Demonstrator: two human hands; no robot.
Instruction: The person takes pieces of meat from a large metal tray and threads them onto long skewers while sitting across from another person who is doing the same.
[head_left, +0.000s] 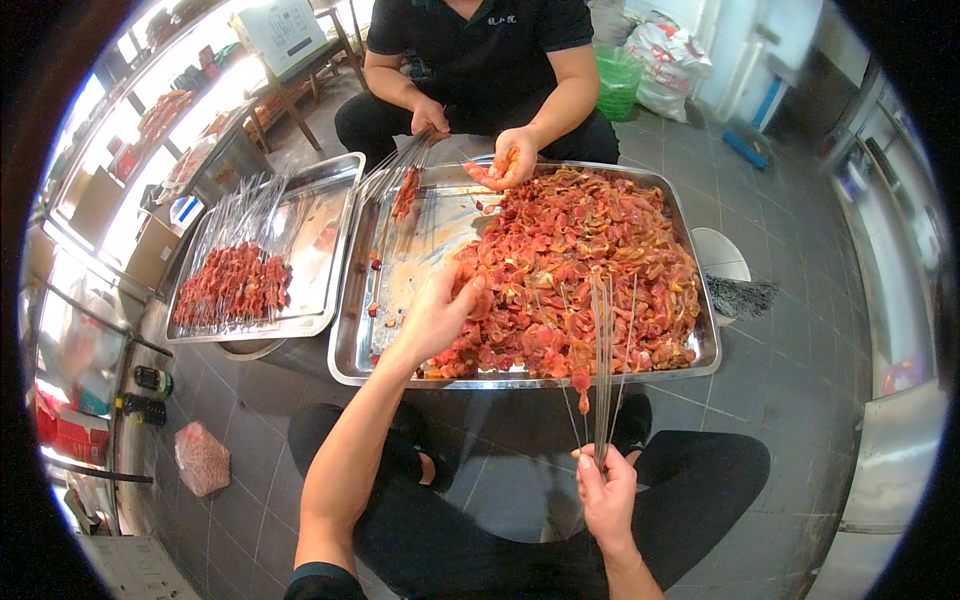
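My left hand (442, 311) reaches over the near left part of a large metal tray (525, 384), its fingertips at the edge of a heap of sliced raw meat (577, 255). Whether a piece is between those fingers I cannot tell. In front of my right knee, my right hand (606, 487) grips a bundle of thin metal skewers (602, 360) that point up and away. One skewer in the bundle carries a few small pieces of meat (581, 386) near the tray's near rim.
Opposite sits a person in black with skewers in one hand (430, 120) and meat in the other (510, 159). A smaller metal tray (319, 315) on the left holds loaded meat skewers (232, 285). Bottles (142, 409) and a plastic bag (202, 457) are on the floor.
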